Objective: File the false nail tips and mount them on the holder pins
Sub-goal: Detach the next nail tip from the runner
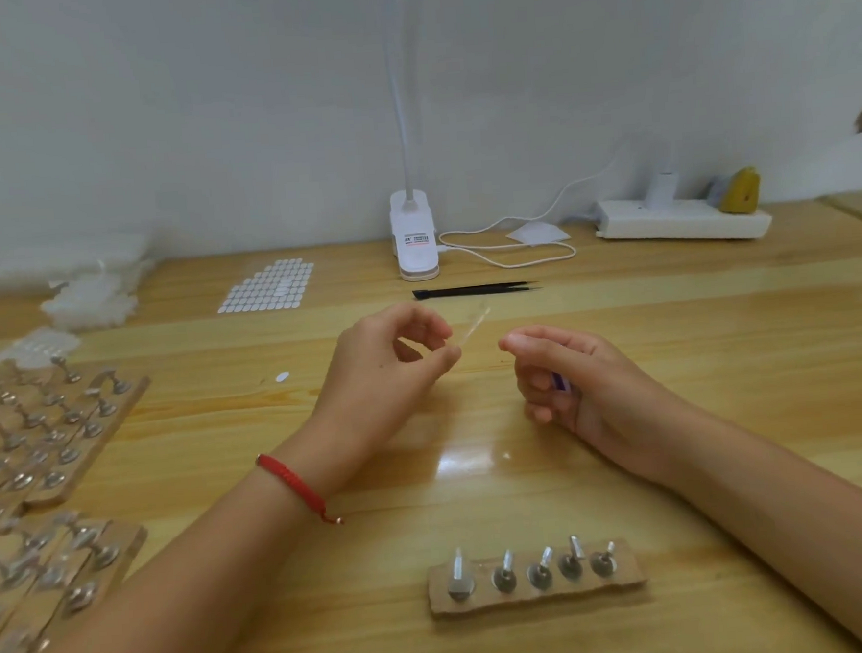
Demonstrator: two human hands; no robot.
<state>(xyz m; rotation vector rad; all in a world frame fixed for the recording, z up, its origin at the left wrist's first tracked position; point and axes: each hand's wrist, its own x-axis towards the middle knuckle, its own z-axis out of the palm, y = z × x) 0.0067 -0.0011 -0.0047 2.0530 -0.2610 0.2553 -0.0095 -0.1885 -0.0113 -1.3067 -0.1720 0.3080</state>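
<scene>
A single wide-angle view from the person's head looks forward and down over the wooden table (723,306). It is close enough that both forearms enter from the bottom corners, and the left hand (386,365) and right hand (570,372) sit at mid-frame. The wall (149,116) fills the upper part, with the lamp base (414,235) at upper centre. The pin holder (565,595) lies low in the frame, nearest the camera.
</scene>
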